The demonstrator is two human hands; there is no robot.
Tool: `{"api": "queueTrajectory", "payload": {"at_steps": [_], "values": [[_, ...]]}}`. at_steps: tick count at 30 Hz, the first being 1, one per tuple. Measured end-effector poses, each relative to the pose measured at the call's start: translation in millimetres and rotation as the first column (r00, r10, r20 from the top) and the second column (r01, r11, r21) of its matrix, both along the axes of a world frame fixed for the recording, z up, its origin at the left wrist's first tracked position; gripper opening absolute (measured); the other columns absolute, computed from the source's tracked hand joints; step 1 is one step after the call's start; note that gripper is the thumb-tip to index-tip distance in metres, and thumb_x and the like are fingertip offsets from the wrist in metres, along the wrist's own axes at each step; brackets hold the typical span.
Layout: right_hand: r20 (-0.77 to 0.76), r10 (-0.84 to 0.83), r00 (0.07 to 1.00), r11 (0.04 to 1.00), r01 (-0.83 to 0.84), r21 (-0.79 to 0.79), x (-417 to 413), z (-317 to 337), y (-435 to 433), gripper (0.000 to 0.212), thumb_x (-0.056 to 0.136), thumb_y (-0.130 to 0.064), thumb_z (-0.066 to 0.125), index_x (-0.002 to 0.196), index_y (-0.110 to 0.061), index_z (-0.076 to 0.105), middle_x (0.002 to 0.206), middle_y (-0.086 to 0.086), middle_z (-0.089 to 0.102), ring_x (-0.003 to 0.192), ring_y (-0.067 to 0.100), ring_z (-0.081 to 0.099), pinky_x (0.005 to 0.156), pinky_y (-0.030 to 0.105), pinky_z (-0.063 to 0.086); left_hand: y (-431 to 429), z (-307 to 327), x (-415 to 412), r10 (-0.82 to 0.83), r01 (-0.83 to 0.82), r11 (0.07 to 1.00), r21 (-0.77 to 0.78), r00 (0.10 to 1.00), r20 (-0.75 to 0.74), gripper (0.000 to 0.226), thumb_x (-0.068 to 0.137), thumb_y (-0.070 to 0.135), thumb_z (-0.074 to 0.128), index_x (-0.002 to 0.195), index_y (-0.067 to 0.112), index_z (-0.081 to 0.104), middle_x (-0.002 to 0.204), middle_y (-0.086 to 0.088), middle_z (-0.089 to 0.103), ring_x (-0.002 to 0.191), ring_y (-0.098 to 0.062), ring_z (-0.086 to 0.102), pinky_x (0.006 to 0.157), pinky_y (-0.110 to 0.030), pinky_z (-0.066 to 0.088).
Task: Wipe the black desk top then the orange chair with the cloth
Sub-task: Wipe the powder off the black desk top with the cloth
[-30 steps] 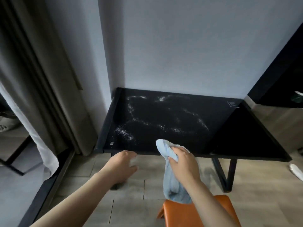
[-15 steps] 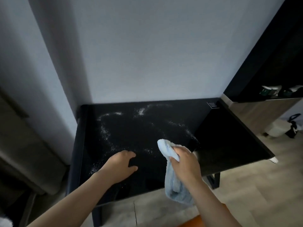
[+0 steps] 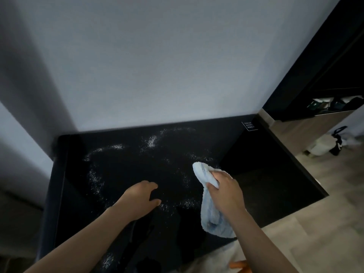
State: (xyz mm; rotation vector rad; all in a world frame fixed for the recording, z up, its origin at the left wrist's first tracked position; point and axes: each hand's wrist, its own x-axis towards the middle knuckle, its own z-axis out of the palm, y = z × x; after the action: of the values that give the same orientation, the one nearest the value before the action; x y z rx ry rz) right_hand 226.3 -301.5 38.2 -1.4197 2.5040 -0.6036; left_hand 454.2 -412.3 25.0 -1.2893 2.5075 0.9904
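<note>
orange chair [image 3: 238, 265] cut by bottom edge; desk label [image 3: 249, 126] unreadable

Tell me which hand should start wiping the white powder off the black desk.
Probably the right hand: it grips the light blue cloth over the black desk top, near the white powder. The left hand holds nothing.

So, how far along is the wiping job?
Done: nothing visibly; white powder streaks the black desk top. In hand: the right hand grips the blue cloth over the desk, left hand empty. Remaining: the whole desk top, then the orange chair.
</note>
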Motion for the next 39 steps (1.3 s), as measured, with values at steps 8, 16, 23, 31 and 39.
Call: {"api": "queueTrajectory", "payload": {"at_steps": [8,16,23,31,39], "values": [[0.033,0.096,0.995,0.995,-0.097,0.035,-99.3,-22.2,-91.9,0.024,0.090,-0.018,0.058,0.113,-0.019,0.065,0.109,-0.007,0.064,0.104,0.011,0.058,0.086,0.025,0.049,-59.9,-26.4,-85.9,0.106,-0.109,0.994,0.032,0.992,0.062,0.068,0.089,0.047,0.060,0.147,0.021,0.033,0.147,0.003,0.037,0.132,-0.014,0.040,0.108,-0.027,0.036],[0.005,0.161,0.987,0.983,-0.161,0.087,-176.5,-48.2,-170.5,0.032,0.090,-0.027,0.060,0.122,-0.021,0.061,0.118,-0.009,0.063,0.111,0.014,0.056,0.092,0.029,0.049,-99.7,-70.3,-146.7,0.145,-0.154,0.987,0.035,0.971,0.191,0.080,0.086,0.051,0.061,0.151,0.028,0.021,0.159,0.003,0.014,0.146,-0.019,0.015,0.117,-0.037,0.024],[-0.026,0.190,0.982,0.977,-0.186,0.108,-213.0,-71.4,-236.6,0.034,0.092,-0.041,0.056,0.116,-0.018,0.063,0.116,-0.005,0.063,0.106,0.018,0.058,0.091,0.036,0.049,-135.2,-101.7,-192.3,0.086,-0.081,0.996,-0.031,0.954,0.288,0.108,0.076,0.063,0.064,0.153,0.029,-0.004,0.160,-0.002,-0.015,0.147,-0.030,-0.012,0.120,-0.049,0.006],[-0.089,0.227,0.970,0.958,-0.206,0.198,-230.5,-100.1,-308.2,0.034,0.096,-0.035,0.051,0.120,-0.015,0.061,0.118,0.002,0.063,0.109,0.026,0.056,0.089,0.034,0.045,-158.7,-134.8,-201.1,-0.001,0.008,1.000,-0.013,0.905,0.426,0.137,0.055,0.070,0.075,0.150,0.031,-0.017,0.155,-0.002,-0.030,0.143,-0.036,-0.021,0.116,-0.057,0.002],[-0.121,0.267,0.956,0.932,-0.225,0.283,-247.2,-130.6,-351.3,0.034,0.098,-0.028,0.048,0.130,-0.017,0.055,0.126,0.002,0.060,0.117,0.026,0.053,0.095,0.034,0.041,-159.1,-152.3,-205.4,-0.020,0.031,0.999,-0.014,0.866,0.499,0.137,0.058,0.055,0.083,0.150,0.026,-0.014,0.154,-0.005,-0.031,0.144,-0.039,-0.016,0.118,-0.053,0.014]]}}
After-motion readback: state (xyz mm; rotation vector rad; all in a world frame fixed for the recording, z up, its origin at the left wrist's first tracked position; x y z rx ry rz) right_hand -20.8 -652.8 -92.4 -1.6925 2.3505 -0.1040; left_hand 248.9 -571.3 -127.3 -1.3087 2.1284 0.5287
